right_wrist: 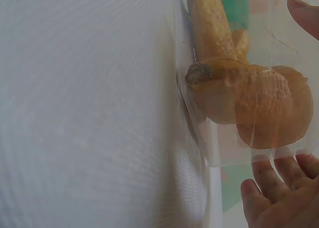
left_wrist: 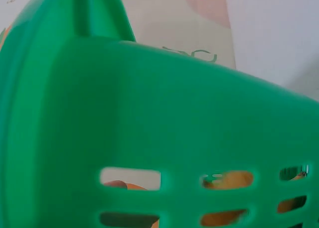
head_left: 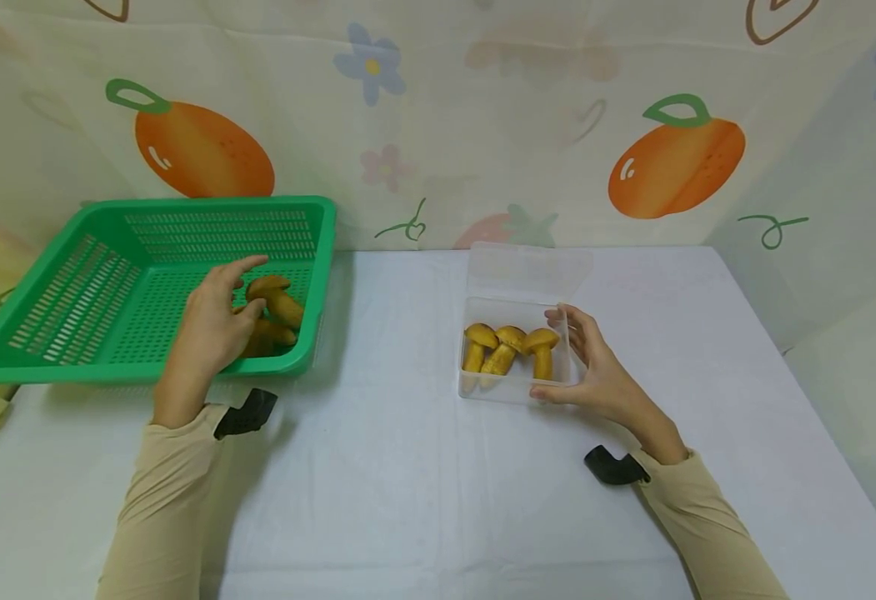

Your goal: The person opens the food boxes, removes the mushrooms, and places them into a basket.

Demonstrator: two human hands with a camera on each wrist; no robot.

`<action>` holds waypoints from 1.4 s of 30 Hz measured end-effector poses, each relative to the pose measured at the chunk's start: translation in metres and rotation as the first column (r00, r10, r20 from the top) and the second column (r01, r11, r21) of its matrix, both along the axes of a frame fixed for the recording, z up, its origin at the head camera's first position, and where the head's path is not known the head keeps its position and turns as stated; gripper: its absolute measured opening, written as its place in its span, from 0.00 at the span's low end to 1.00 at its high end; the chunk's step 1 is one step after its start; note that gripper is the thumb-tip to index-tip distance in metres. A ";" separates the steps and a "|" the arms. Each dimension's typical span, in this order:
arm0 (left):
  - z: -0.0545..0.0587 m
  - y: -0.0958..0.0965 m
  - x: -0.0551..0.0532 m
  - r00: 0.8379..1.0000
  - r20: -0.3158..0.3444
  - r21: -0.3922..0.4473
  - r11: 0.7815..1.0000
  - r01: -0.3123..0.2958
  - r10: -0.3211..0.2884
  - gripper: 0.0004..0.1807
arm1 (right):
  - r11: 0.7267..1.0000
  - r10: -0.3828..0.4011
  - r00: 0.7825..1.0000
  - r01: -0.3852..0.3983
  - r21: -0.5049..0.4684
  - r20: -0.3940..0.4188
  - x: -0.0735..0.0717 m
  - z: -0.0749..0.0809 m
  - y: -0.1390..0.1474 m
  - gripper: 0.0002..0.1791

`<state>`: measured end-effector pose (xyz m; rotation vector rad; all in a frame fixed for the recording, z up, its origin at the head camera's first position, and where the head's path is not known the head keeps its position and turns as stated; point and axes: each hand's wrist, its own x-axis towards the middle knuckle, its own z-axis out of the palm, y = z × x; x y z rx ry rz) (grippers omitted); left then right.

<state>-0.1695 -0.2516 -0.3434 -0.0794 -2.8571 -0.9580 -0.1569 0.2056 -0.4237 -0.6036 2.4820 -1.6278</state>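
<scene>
There are two containers on the table [head_left: 407,467]: one green basket [head_left: 70,373] at the left and one clear box [head_left: 508,392] right of the middle. In the box I count three mushrooms [head_left: 503,350], side by side, caps toward the back. In the basket at least two brown mushrooms [head_left: 283,309] lie near its right end; the hand covers a part, so the exact number I cannot tell.

The left hand [head_left: 212,325] is over the basket's front rim, with thumb and forefinger apart beside these mushrooms; whether it touches them, I cannot tell. The right hand [head_left: 598,367] holds the box at its right end, between thumb and fingers.

The lid [head_left: 528,268] of the box is opened toward the back, near the curtain [head_left: 438,100]. Between basket and box there is a wide strip of white cloth, and more of it before the box.
</scene>
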 end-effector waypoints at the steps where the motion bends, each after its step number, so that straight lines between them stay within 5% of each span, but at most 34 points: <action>1: 0.000 0.000 0.000 1.000 0.003 0.000 1.000 -0.002 0.002 0.31 | 1.000 0.000 1.000 0.000 0.001 -0.001 0.000 0.000 0.000 0.62; 17: -0.002 0.008 0.005 0.983 -0.179 0.006 1.000 0.029 -0.027 0.25 | 1.000 0.001 1.000 -0.001 0.004 -0.004 0.001 -0.001 0.000 0.62; 27: 0.004 0.025 0.011 0.977 -0.201 0.060 0.995 0.084 -0.071 0.25 | 1.000 0.003 1.000 -0.003 0.004 -0.001 0.002 0.000 -0.001 0.61; 42: 0.007 0.054 0.014 0.931 -0.314 0.062 0.974 0.217 -0.188 0.25 | 1.000 -0.007 1.000 0.007 0.023 -0.004 0.000 0.002 0.001 0.61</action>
